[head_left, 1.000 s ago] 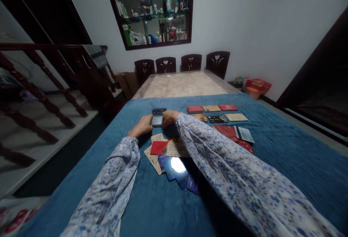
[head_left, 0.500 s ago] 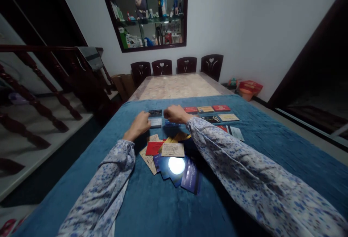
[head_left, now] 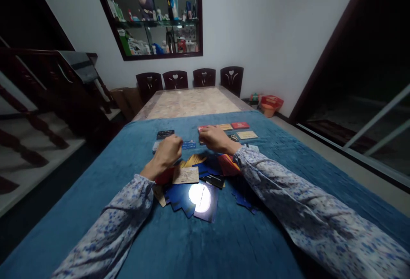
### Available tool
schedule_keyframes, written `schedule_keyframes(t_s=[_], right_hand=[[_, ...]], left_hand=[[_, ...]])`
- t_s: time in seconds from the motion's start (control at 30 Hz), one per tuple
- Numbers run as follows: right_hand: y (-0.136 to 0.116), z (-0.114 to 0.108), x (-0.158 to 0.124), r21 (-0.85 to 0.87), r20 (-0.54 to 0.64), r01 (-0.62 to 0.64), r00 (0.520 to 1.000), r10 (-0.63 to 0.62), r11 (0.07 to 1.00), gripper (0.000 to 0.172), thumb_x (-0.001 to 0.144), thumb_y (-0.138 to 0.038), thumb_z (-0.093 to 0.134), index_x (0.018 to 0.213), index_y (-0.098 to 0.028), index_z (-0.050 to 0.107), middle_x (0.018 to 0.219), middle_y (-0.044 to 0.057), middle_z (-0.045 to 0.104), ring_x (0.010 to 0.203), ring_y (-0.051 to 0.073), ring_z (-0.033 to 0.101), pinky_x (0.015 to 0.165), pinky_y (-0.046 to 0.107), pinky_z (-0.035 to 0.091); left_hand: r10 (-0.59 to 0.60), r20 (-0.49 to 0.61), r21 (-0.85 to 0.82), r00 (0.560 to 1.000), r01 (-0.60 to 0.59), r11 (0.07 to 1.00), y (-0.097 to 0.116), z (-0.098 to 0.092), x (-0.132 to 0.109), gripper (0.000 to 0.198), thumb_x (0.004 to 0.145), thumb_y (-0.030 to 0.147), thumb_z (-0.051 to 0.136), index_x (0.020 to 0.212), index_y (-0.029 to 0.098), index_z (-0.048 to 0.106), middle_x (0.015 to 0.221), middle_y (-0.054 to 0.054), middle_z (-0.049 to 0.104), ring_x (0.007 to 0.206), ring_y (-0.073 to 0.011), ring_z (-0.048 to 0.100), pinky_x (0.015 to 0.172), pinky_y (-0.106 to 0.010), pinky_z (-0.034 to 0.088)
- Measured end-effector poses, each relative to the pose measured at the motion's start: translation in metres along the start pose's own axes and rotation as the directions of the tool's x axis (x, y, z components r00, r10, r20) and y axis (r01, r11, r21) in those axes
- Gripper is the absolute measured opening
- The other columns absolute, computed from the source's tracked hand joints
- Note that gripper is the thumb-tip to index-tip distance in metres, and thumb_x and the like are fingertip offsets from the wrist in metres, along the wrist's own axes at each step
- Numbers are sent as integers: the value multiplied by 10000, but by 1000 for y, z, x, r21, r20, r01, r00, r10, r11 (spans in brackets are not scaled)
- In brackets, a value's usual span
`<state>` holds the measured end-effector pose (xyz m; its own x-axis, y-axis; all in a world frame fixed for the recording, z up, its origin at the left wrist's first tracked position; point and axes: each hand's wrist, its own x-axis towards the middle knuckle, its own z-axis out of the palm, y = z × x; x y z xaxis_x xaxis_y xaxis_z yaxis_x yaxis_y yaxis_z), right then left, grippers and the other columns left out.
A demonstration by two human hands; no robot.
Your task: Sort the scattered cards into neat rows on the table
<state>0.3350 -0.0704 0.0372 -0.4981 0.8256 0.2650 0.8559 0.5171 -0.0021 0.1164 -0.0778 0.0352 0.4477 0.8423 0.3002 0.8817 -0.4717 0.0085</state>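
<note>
Nearest me on the blue cloth [head_left: 179, 249], a violet card [head_left: 206, 207] lies under harsh glare; that shine could make me misread its print. Dark-blue cards [head_left: 180, 196] fan out beside it, and my right sleeve [head_left: 294, 204] hangs close over others: one careless sweep could drag them askew. A cream card [head_left: 185, 175] tops the overlapping pile, which might slide if nudged. Here's my left hand [head_left: 168, 151], fingers curled together, just beside a bright blue card [head_left: 188, 144]; whether they pinch anything, I can't tell. My right hand [head_left: 219, 139] has bent, bunched fingers in front of a red card stack [head_left: 201, 129], contact unclear; a low knuckle could knock that crooked. Beyond sit a black card [head_left: 165, 134] at left, a red card [head_left: 240, 125] at right, then the table's [head_left: 192, 102] stone-patterned far end.
</note>
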Motion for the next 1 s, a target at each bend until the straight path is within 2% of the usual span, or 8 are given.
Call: schedule_keyframes(t_s=[0.17,0.43,0.63,0.83,1.0], right_hand=[[29,4,-26,-19,-62,22,998,-23,1000,267,889,-63,563,975,-213,767,1046,90,745,1009,224,585,815,330,321],[73,9,-71,-46,-97,-69,993,64,997,231,929,-135,581,990,-230,782,966,95,736,967,232,572,740,314,314],[114,17,-109,10,-108,-141,984,142,990,285,892,-95,565,1015,-240,777,1023,82,735,975,233,564,736,311,345],[152,41,-138,97,-115,-150,980,161,984,435,806,-17,565,1115,-247,766,1131,77,737,967,235,554,786,329,420],[162,56,-146,130,-137,-118,981,135,985,627,751,14,585,1304,-261,697,1283,85,698,1037,250,541,875,371,455]], left_hand=[[31,62,4,998,-31,1000,29,0,2,301,923,106,477,973,133,772,970,-129,720,885,-213,695,784,-289,506],[70,136,6,988,-71,997,72,-8,6,308,861,73,510,1023,129,766,1004,-131,715,891,-226,694,760,-291,516],[144,110,-51,983,-139,989,102,5,17,322,863,37,497,1012,151,758,1109,-110,721,985,-204,698,825,-260,520],[218,190,-85,957,-205,975,144,9,32,239,852,68,558,956,125,765,1094,-146,727,1016,-243,699,844,-294,542],[242,235,-79,941,-229,970,172,18,43,206,912,151,563,998,134,750,1101,-148,720,1015,-245,707,858,-299,550]])
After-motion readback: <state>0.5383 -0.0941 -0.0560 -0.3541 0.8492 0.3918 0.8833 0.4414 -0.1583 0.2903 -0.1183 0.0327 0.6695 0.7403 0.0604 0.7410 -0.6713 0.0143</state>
